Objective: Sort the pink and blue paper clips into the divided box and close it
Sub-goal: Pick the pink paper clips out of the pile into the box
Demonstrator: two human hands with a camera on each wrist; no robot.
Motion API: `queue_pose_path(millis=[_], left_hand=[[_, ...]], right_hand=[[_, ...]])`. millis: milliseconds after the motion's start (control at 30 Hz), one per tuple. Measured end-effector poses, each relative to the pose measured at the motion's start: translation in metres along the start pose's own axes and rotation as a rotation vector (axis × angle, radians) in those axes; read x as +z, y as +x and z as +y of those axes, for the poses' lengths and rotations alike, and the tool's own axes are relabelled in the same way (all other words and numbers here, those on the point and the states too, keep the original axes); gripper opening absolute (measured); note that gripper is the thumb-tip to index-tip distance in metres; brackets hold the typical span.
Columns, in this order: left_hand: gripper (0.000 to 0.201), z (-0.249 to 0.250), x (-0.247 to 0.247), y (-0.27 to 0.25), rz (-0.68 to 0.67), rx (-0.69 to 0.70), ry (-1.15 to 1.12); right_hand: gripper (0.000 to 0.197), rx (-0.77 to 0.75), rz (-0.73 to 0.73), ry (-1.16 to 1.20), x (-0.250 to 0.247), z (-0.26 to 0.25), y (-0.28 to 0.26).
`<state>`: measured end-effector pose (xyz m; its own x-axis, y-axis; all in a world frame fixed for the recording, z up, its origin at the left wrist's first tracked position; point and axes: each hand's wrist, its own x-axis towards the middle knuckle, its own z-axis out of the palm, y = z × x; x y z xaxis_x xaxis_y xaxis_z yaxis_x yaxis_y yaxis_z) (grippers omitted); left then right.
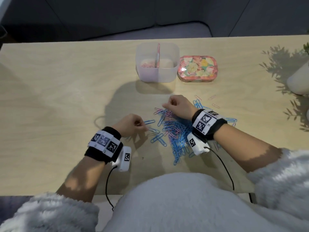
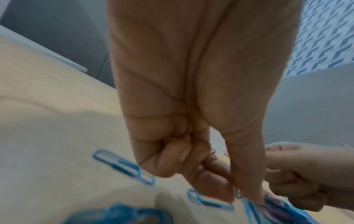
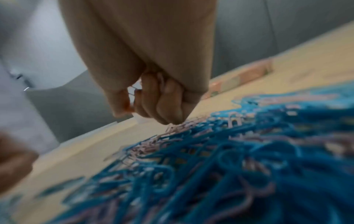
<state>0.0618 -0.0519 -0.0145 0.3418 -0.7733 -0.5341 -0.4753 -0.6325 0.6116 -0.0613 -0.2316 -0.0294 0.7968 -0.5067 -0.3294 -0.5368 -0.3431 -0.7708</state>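
A mixed pile of blue and pink paper clips (image 1: pixel 175 133) lies on the wooden table in front of me. My left hand (image 1: pixel 143 128) hovers at the pile's left edge with its fingers curled, and thumb and forefinger pinch a thin clip (image 2: pixel 237 194); more wire shows inside the fist. My right hand (image 1: pixel 165 106) is at the pile's far edge, curled round several pink clips (image 3: pixel 132 91). The translucent divided box (image 1: pixel 173 52) stands open at the back, with pink clips (image 1: pixel 148 65) in its left compartment. Its floral lid (image 1: pixel 197 68) lies to its right.
A few loose clips (image 1: pixel 215 105) lie to the right of the pile. A white plant pot (image 1: pixel 299 79) stands at the right edge. Wrist-camera cables (image 1: pixel 108 186) hang over the table's near edge. A grey sofa sits beyond the far edge.
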Motion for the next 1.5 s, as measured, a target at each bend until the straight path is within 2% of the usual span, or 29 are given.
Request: queue_pose_path(millis=[67,167,267,367,500,600,700,800,933,1067,1267,1333,1500], left_hand=[[0.012,-0.002,-0.011,0.001,0.021,-0.007,-0.059],[0.014,-0.003,-0.022,0.006,0.003,-0.047,-0.029],[0.016,0.004,-0.027,0.011,-0.030,-0.071,-0.039],[0.018,0.010,-0.024,0.018,-0.001,-0.143,-0.290],[0.031,0.016,-0.015,0.031,-0.009,-0.164,-0.508],[0.033,0.024,-0.009,0.042,0.011,-0.120,-0.533],[0.020,0.031,-0.008,0.053,0.092,0.039,-0.338],[0.017,0.037,-0.008,0.060,0.097,0.159,-0.033],[0.026,0.044,-0.009,0.064,0.048,0.197,0.323],[0.023,0.041,-0.008,0.067,0.031,0.219,0.407],[0.022,0.037,-0.003,0.061,0.048,0.190,0.507],[0.023,0.033,-0.002,0.058,0.060,0.176,0.502],[0.026,0.020,0.000,0.047,0.076,0.146,0.449]], right_hand=[[0.013,-0.043,-0.045,-0.227,0.003,-0.003,0.000],[0.016,-0.049,-0.105,-0.440,0.005,-0.004,0.000],[0.007,-0.030,-0.084,-0.359,0.003,-0.003,-0.001],[0.007,-0.036,-0.046,-0.186,-0.009,0.002,-0.010],[0.009,-0.007,-0.202,-0.297,-0.022,0.011,-0.028],[0.020,0.017,-0.088,-0.298,-0.021,0.012,-0.023],[0.022,-0.007,0.020,-0.355,-0.014,0.002,-0.016],[0.034,-0.045,-0.018,-0.605,-0.003,-0.007,-0.014],[0.020,-0.049,-0.016,-0.665,0.004,-0.013,-0.018],[0.015,-0.034,-0.021,-0.678,0.008,-0.014,-0.020],[0.020,-0.073,-0.035,-0.665,0.012,-0.011,-0.015],[0.019,-0.043,-0.020,-0.550,0.007,-0.009,-0.013],[0.023,0.029,-0.038,0.030,-0.023,-0.024,-0.002]])
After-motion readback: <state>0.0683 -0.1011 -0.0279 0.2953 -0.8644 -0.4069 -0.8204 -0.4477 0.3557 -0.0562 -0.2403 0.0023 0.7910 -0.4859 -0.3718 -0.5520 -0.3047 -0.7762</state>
